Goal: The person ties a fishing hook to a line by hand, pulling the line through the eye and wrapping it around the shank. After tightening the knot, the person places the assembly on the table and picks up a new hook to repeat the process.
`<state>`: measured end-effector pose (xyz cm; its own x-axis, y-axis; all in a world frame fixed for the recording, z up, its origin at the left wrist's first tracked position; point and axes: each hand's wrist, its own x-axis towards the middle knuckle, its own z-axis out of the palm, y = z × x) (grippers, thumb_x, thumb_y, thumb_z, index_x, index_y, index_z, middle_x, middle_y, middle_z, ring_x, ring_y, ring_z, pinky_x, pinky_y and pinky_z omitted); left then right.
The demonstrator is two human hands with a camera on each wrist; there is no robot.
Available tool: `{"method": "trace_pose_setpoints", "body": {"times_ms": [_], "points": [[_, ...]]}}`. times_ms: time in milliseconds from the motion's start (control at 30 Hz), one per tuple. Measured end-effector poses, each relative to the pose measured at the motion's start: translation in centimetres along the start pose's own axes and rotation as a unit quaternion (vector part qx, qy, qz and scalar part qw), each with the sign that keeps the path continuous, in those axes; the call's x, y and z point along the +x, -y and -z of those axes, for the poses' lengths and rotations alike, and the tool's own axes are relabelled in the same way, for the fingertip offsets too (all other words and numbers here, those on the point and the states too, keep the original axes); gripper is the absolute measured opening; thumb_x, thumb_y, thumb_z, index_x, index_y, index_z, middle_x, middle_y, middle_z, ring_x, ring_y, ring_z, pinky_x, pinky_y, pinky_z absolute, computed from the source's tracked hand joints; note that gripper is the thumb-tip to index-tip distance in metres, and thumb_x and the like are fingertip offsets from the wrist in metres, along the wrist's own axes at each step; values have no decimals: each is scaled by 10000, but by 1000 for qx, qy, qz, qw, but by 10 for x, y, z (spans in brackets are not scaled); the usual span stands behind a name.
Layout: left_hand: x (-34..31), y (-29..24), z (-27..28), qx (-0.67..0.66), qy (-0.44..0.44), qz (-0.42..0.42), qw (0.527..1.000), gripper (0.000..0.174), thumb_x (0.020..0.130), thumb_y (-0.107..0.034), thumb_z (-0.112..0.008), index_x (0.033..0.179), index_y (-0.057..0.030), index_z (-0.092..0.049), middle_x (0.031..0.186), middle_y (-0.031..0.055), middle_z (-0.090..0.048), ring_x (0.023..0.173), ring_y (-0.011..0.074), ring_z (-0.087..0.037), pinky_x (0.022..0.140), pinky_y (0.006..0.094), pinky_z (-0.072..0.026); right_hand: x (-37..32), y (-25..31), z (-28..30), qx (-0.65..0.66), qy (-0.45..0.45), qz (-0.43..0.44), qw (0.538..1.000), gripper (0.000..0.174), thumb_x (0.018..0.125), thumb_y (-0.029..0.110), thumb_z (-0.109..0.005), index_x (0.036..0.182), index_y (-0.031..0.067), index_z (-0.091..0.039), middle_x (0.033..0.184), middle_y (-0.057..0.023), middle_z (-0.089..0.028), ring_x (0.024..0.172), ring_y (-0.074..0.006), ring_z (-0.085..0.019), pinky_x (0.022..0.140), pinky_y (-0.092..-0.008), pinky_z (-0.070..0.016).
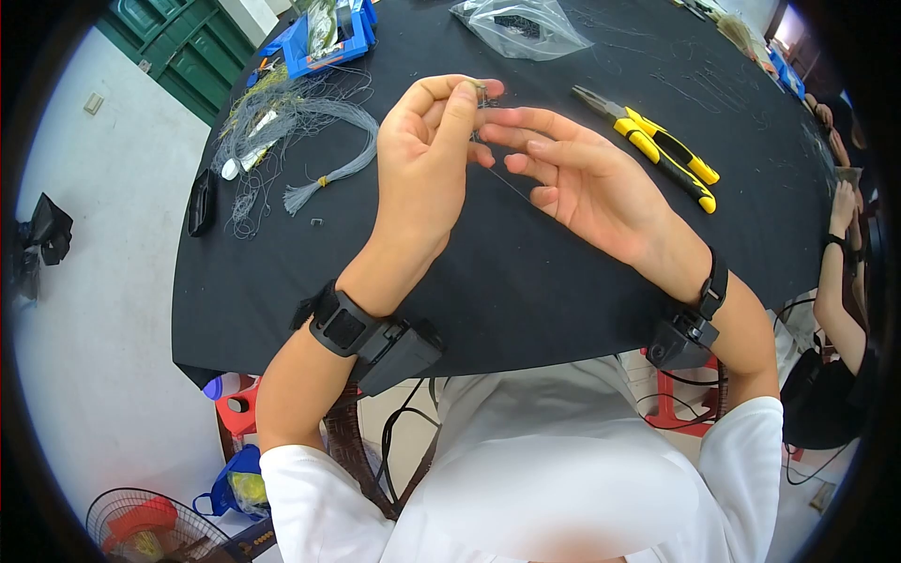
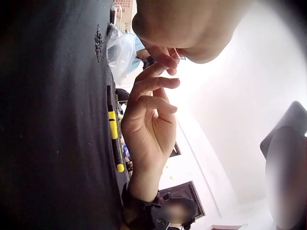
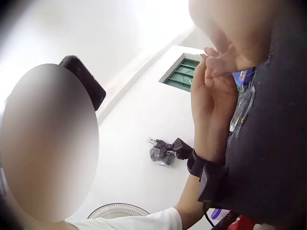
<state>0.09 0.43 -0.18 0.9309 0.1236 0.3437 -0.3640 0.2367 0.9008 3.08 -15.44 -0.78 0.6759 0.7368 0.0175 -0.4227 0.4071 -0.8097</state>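
Over the table, my left hand (image 1: 422, 164) pinches a tiny piece (image 1: 481, 86) between thumb and index finger, too small to make out. A thin clear line (image 1: 507, 183) hangs from there and slants toward my right hand (image 1: 596, 174). That right hand has its palm turned up and its fingers loosely bent, the foremost fingertips right at the left fingers. In the left wrist view, the right hand (image 2: 151, 129) reaches up to the left fingertips. The right wrist view shows the left hand (image 3: 216, 96) partly covered by the blurred right hand.
Yellow-and-black pliers (image 1: 666, 155) lie to the right on the black-clothed table (image 1: 526, 300). At the left are a banded bundle of clear line (image 1: 352, 159), loose tangles and a black case (image 1: 202, 202). A blue tray (image 1: 328, 47) and plastic bag (image 1: 521, 28) sit at the back.
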Motion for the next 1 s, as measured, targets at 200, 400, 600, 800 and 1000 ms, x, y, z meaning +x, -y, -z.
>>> {"method": "trace_pose_setpoints", "body": {"times_ms": [200,400,600,800,1000], "points": [[0,1,3,19,23,1,1000,198,901,-194,-493,994,-25,-537,1011,73,-575,808,82,-573,596,184,-428,-1,0,-2,-3,-22,2,1000,257,879,125,-480,1126,58,-503,1120,-45,-562,932,-93,-546,728,-227,-430],[0,-2,0,11,23,7,1000,178,891,-154,-503,978,-7,-553,973,67,-586,796,78,-571,578,173,-408,-2,-2,-2,41,-68,10,997,226,852,88,-526,1067,22,-508,994,-58,-587,830,-85,-553,688,-223,-456],[-2,-4,-2,-24,28,16,999,171,887,-138,-506,971,0,-560,954,61,-588,767,61,-551,581,168,-395,-3,0,-6,58,-97,16,993,229,838,91,-553,1050,18,-507,930,-47,-578,821,-95,-558,711,-228,-456],[-1,-2,-1,-46,34,27,998,171,885,-132,-508,963,8,-566,823,25,-571,676,33,-472,599,163,-381,-3,3,-13,-126,-160,68,977,208,827,154,-589,997,36,-570,927,-27,-590,855,-99,-553,782,-234,-413],[-1,0,-3,-46,43,26,998,147,865,-116,-542,907,23,-561,852,62,-620,645,55,-525,583,182,-431,-4,2,-11,-250,-130,137,950,226,818,181,-615,972,17,-610,946,-36,-603,902,-81,-538,816,-217,-396]]}}
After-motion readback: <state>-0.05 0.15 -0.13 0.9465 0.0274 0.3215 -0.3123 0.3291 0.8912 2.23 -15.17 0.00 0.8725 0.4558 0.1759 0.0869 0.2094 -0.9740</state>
